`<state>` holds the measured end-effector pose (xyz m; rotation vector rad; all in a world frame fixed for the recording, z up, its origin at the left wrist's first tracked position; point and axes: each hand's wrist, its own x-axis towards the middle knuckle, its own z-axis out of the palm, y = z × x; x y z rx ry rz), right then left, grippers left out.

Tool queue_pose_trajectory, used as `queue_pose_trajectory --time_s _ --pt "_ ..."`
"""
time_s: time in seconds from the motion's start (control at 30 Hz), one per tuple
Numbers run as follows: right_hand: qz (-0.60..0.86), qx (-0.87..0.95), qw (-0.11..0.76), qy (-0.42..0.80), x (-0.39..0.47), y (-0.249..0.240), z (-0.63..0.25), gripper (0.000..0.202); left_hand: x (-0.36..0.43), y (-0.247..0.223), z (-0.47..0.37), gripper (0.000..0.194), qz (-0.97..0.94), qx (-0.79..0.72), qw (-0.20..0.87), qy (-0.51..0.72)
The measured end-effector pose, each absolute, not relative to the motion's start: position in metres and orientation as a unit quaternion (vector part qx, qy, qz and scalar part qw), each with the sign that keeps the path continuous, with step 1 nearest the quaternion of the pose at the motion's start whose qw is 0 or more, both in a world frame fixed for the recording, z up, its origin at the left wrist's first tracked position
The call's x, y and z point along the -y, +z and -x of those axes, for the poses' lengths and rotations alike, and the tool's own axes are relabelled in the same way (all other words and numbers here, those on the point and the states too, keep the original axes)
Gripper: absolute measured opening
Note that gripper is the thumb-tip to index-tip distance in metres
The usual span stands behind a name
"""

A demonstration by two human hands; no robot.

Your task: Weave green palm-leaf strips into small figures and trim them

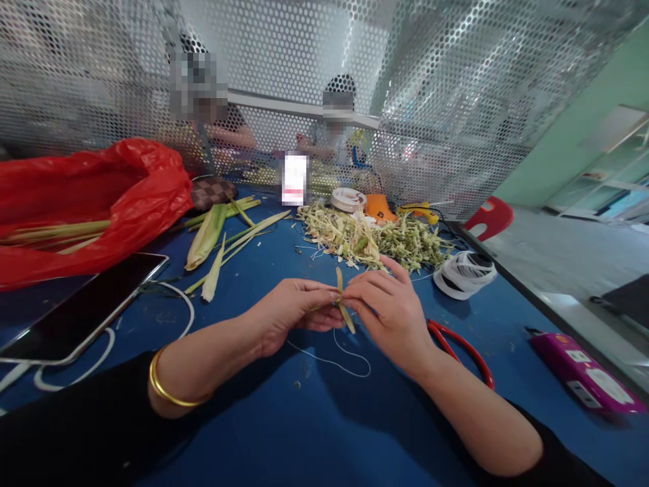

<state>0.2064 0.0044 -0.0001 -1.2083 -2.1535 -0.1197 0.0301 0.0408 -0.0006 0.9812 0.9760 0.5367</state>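
My left hand and my right hand meet over the middle of the blue table. Between their pinched fingertips is a narrow, pale green-yellow leaf strip, crossed with another thin piece that the fingers mostly cover. A fine white thread hangs from the left fingers and loops down. Just beyond my right hand lies a heap of small knotted leaf pieces, pale on the left and greener on the right. Red looped handles lie by my right wrist, their other end hidden by it.
Leaf husks lie left of centre, beside a red plastic bag with stalks inside. A tablet with a white cable is at left. A white roll and purple packet lie right. A perforated screen stands behind; people sit beyond it.
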Motion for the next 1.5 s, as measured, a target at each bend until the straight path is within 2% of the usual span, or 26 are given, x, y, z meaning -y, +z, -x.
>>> queue_pose_trajectory --time_s 0.27,0.8,1.13,1.27,1.37,1.5 --pt "0.459 0.824 0.329 -0.044 -0.004 -0.001 -0.205 0.017 -0.041 -0.003 -0.028 0.025 -0.452 -0.436 0.741 0.239" --pt "0.462 0.816 0.346 -0.033 -0.007 -0.003 -0.208 0.018 -0.041 -0.005 -0.028 0.03 -0.476 -0.409 0.739 0.246" --pt "0.413 0.863 0.281 -0.076 -0.008 0.003 -0.214 0.016 -0.047 -0.005 -0.026 0.026 -0.439 -0.412 0.754 0.262" --pt "0.412 0.859 0.292 -0.085 -0.008 0.001 -0.212 0.021 -0.044 -0.005 -0.027 0.025 -0.448 -0.423 0.745 0.257" --pt "0.451 0.826 0.337 -0.026 -0.006 -0.003 -0.209 0.016 -0.041 -0.002 -0.03 0.023 -0.474 -0.435 0.724 0.249" --pt "0.528 0.745 0.391 0.117 -0.003 -0.007 -0.203 0.012 -0.04 0.001 -0.031 0.026 -0.521 -0.448 0.687 0.236"
